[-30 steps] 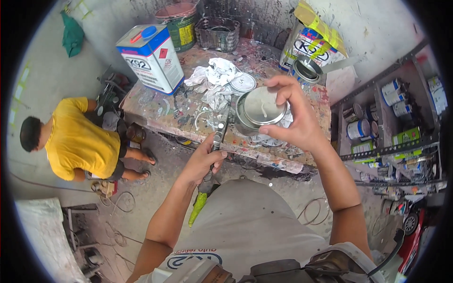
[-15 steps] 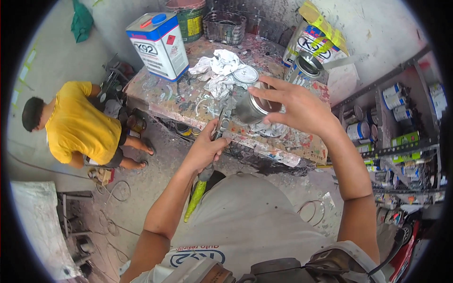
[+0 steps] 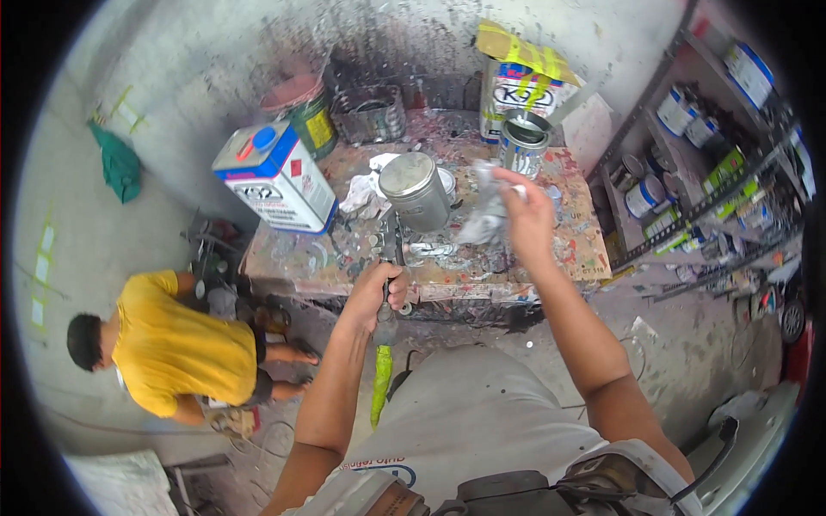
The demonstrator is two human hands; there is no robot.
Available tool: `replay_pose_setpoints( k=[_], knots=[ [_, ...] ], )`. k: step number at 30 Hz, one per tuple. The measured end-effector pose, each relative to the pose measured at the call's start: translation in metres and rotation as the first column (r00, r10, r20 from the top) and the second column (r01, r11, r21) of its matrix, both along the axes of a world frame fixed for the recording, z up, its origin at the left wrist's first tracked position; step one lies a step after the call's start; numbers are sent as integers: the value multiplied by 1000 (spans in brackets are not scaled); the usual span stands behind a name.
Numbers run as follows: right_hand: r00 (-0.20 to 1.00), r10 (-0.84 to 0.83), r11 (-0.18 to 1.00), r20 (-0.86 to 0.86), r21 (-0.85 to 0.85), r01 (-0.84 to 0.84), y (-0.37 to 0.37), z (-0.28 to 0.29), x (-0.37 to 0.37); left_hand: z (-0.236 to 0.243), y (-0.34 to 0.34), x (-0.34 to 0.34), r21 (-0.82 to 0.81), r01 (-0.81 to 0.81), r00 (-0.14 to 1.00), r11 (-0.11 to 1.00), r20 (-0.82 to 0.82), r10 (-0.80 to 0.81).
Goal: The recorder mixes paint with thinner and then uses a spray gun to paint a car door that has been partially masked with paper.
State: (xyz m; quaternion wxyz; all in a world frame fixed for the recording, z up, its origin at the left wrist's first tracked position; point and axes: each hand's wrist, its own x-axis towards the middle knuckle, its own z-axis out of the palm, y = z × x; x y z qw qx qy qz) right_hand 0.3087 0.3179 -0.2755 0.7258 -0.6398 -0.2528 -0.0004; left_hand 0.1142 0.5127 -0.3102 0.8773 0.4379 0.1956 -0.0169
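My left hand (image 3: 379, 287) is closed round the handle of a spray gun (image 3: 390, 236). A grey metal cup (image 3: 421, 198) with a round lid on top stands upright at the gun's upper end. Below the handle hangs a hose end wrapped in yellow-green tape (image 3: 380, 378). To the right of the cup, my right hand (image 3: 527, 215) grips a crumpled whitish rag (image 3: 485, 215), somewhat blurred, over the bench. More white rag (image 3: 360, 199) lies behind and left of the cup, partly hidden by it.
The paint-stained bench (image 3: 301, 258) bears a white-and-blue rectangular tin (image 3: 284, 185), a green bucket (image 3: 308, 120), a dark basket (image 3: 370, 120), an open can (image 3: 521, 155) and a taped tin (image 3: 516, 90). Shelves of cans (image 3: 671, 198) stand right. A person in yellow (image 3: 176, 344) bends at left.
My right hand has left the cup's top and now holds a rag to its right. The cup stands more upright, its lid visible. The view has shifted.
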Motion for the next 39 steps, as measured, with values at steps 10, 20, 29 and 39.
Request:
replay_pose_setpoints(
  k=[10, 20, 29, 39],
  knots=[
    [896, -108, 963, -430, 179, 202, 100, -35, -25, 5, 17, 25, 150, 136, 991, 979, -28, -134],
    [883, 54, 939, 466, -326, 114, 47, 47, -38, 4, 4, 1, 362, 129, 991, 923, -65, -113],
    [914, 84, 583, 397, -764, 278, 56, 59, 21, -7, -21, -23, 546, 157, 988, 823, -84, -133],
    [960, -120, 740, 255, -621, 257, -125, -17, -10, 7, -85, -59, 281, 545, 822, 790, 6, -569]
  ],
)
